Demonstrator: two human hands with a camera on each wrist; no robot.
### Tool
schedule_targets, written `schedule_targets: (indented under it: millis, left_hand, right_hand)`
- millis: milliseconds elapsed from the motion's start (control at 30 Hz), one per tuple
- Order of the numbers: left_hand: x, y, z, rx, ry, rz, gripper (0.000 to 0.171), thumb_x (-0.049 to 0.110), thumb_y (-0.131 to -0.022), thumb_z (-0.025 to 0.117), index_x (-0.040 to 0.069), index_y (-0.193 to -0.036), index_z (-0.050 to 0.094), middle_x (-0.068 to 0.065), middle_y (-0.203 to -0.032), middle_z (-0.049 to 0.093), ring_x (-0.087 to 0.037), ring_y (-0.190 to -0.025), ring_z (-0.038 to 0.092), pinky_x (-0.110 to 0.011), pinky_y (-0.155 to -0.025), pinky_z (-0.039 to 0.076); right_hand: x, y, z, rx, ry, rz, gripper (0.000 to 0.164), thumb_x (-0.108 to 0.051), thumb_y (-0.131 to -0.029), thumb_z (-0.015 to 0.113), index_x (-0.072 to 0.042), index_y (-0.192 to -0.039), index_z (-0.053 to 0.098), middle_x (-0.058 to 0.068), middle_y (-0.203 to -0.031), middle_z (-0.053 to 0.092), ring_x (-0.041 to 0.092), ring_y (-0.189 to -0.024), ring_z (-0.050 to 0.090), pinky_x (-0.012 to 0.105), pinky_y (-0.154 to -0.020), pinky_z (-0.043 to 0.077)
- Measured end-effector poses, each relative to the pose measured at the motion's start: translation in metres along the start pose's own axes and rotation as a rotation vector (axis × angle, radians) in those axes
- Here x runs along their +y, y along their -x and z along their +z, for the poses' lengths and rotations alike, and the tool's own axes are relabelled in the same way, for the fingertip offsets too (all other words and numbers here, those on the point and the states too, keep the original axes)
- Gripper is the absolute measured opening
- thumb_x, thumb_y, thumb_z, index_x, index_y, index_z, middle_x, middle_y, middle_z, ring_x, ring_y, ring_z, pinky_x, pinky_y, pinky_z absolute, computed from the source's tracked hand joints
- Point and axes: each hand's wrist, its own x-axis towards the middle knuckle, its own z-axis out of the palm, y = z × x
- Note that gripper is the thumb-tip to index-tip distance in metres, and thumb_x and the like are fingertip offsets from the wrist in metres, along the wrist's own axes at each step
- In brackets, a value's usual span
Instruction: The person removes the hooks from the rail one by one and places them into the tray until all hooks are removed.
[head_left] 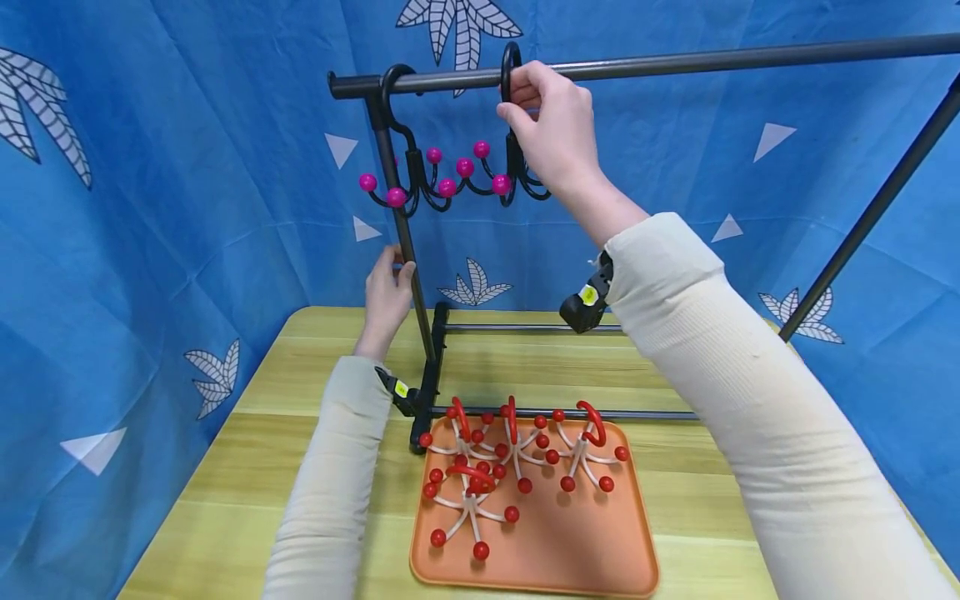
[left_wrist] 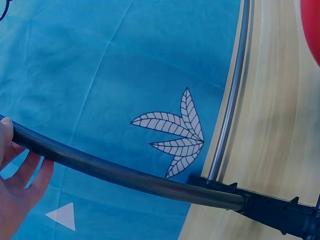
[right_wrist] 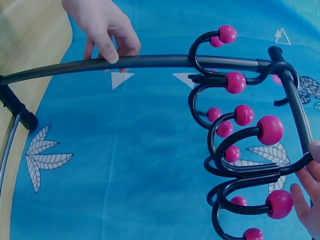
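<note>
Black and, I judge, stiff, light and slightly slick, the pink-tipped hanger [head_left: 512, 154] is at twelve o'clock by the rail [head_left: 712, 57], its hook [head_left: 506, 90], likely the surest hold, pinched by the right hand [head_left: 558, 121] while the left hand [head_left: 386, 300] grips the post [head_left: 424, 323] at nine.

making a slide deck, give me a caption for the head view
The right hand holds a black hanger at the rail while the left hand grips the post.
</note>
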Motion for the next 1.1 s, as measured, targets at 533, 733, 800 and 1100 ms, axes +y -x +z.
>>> schedule_targets:
  millis: [533, 733, 800, 1100]
  left_hand:
    - [0.000, 0.000, -0.001, -0.016, 0.001, -0.033, 0.024, 0.021, -0.097, 0.043, 0.009, -0.118, 0.048, -0.010, -0.113, 0.053, -0.027, -0.097, 0.055, -0.041, -0.081, 0.046]
    - [0.001, -0.001, -0.001, -0.017, 0.009, -0.038, 0.024, 0.021, -0.097, 0.043, 0.010, -0.118, 0.048, -0.010, -0.113, 0.054, -0.026, -0.097, 0.055, -0.041, -0.080, 0.046]
    - [0.000, -0.001, 0.000, -0.018, 0.015, -0.046, 0.023, 0.020, -0.097, 0.043, 0.010, -0.118, 0.048, -0.010, -0.113, 0.053, -0.026, -0.097, 0.055, -0.040, -0.080, 0.047]
    - [-0.001, -0.001, 0.001, -0.007, -0.001, -0.030, 0.022, 0.018, -0.096, 0.044, 0.008, -0.116, 0.048, -0.011, -0.111, 0.054, -0.026, -0.096, 0.057, -0.040, -0.080, 0.047]
  right_hand:
    - [0.018, 0.008, -0.025, 0.054, -0.100, -0.026, 0.025, -0.021, -0.090, 0.056, -0.009, -0.111, 0.060, 0.003, -0.106, 0.062, 0.008, -0.096, 0.057, 0.016, -0.089, 0.044]
    - [0.017, 0.024, -0.028, 0.045, -0.141, -0.054, 0.024, -0.020, -0.090, 0.057, -0.008, -0.110, 0.061, 0.004, -0.107, 0.064, 0.008, -0.097, 0.059, 0.018, -0.090, 0.043]
    - [0.020, 0.031, -0.028, 0.035, -0.146, -0.057, 0.024, -0.020, -0.089, 0.058, -0.007, -0.109, 0.061, 0.003, -0.106, 0.064, 0.007, -0.096, 0.060, 0.018, -0.090, 0.043]
    - [0.038, 0.073, -0.024, -0.031, -0.183, -0.092, 0.020, -0.018, -0.087, 0.062, -0.007, -0.104, 0.064, 0.001, -0.100, 0.063, 0.009, -0.092, 0.062, 0.023, -0.089, 0.045]
